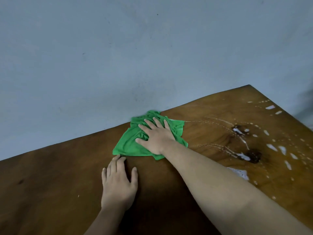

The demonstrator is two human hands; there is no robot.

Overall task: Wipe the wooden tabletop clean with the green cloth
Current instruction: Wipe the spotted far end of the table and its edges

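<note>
Green cloth (135,145) lies crumpled at frame centre, at far edge of wooden tabletop (50,184). R hand (156,137) flat on it, fingers spread, pressing, not clenched. L hand (118,182) open, palm down on bare wood, fingertips just touching cloth's near corner. Cloth looks soft, light, bunches easily; best worked under flat palm. White spill (271,146) at right unwiped.

Bare tabletop (50,192) leftward; wall (118,56) seemingly behind.

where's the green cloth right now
In the head view, the green cloth lies at the tabletop's far edge by the wall, flat under the right hand, left of the white foam streaks.
</note>
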